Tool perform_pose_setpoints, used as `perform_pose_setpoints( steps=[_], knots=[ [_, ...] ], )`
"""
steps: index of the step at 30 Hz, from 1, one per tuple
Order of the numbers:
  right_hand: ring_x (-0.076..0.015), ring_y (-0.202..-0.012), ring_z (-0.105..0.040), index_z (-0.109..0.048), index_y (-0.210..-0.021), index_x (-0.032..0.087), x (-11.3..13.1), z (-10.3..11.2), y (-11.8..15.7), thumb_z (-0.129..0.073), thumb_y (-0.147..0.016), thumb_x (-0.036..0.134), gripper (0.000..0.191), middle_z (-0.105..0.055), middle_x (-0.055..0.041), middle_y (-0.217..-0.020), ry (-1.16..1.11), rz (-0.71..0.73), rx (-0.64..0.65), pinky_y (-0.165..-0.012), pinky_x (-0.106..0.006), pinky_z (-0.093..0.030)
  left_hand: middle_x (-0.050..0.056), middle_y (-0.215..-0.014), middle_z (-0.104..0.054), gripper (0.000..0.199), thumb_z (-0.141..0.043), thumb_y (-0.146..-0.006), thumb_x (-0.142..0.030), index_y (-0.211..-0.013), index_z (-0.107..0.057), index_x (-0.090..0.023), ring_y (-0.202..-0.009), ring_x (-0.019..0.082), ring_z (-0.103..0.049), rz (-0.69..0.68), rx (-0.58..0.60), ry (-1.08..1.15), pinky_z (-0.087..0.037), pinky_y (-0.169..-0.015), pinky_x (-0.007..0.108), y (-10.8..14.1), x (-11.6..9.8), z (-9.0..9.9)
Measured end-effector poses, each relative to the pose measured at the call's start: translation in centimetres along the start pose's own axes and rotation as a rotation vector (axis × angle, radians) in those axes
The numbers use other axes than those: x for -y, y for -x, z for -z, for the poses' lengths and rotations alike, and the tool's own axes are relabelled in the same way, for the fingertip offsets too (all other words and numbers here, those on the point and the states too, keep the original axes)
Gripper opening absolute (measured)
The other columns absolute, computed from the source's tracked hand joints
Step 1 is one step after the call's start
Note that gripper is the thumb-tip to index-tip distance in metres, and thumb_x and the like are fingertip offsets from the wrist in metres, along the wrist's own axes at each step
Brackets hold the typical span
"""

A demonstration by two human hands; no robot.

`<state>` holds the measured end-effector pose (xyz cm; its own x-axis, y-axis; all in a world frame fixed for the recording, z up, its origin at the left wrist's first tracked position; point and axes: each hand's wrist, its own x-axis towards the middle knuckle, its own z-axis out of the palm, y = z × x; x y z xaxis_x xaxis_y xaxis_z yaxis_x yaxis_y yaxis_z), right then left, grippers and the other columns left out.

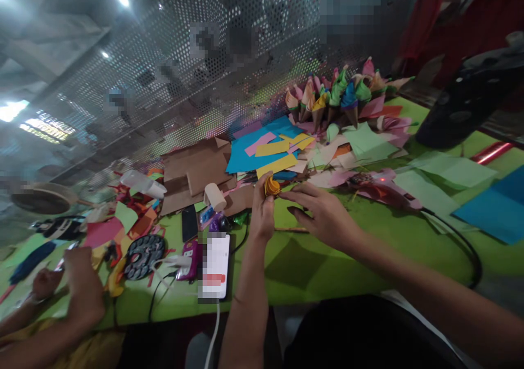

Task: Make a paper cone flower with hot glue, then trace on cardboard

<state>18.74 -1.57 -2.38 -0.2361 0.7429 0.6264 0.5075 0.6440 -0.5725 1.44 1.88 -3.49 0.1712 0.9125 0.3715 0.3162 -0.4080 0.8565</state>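
Observation:
My left hand (262, 210) is closed around a small rolled yellow-orange paper piece (272, 186), its spiral top facing up. Close to its right side, my right hand (313, 208) has its fingers apart, the index fingertip at the roll's edge; nothing shows in its grasp. Under the hands, a thin brown stick (291, 230) lies on the green table (339, 287). Yellow paper strips (276, 165) and a blue sheet (241, 158) lie just beyond the hands. To the right is a pink glue gun (387, 189) with a red light.
Paper cones (339, 99) stand at the back right. Brown cardboard (208, 170), a dark phone (189, 223) and a white phone (216, 265) lie to the left. Another person's hands (77, 268) work at the far left. A black cable (462, 240) curves at the right.

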Motion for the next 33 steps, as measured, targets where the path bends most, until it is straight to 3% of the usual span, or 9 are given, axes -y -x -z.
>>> perform_pose_setpoints(
  steps=[24,33],
  knots=[
    [-0.0263,-0.096,-0.067,-0.070,-0.119,0.019,0.04,-0.40,-0.11,-0.055,-0.085,0.008,0.038,-0.068,-0.0129,-0.107,0.034,-0.003,0.037,-0.080,-0.040,-0.058,0.005,-0.150,-0.049,0.046,-0.040,-0.093,-0.027,-0.139,-0.048,-0.027,-0.138,0.022,-0.046,-0.010,0.017,-0.004,-0.036,-0.118,0.041,0.00,-0.20,-0.08],
    [-0.0260,-0.102,-0.067,-0.069,-0.121,0.020,-0.15,-0.76,-0.03,-0.055,-0.081,0.005,0.045,-0.069,-0.0118,-0.111,0.008,0.010,0.025,-0.087,-0.041,-0.058,0.006,-0.147,-0.050,0.049,-0.039,-0.093,-0.026,-0.141,-0.046,-0.027,-0.138,0.022,-0.046,-0.042,0.037,-0.074,-0.033,-0.120,0.042,-0.09,-0.21,-0.06]
  ],
)
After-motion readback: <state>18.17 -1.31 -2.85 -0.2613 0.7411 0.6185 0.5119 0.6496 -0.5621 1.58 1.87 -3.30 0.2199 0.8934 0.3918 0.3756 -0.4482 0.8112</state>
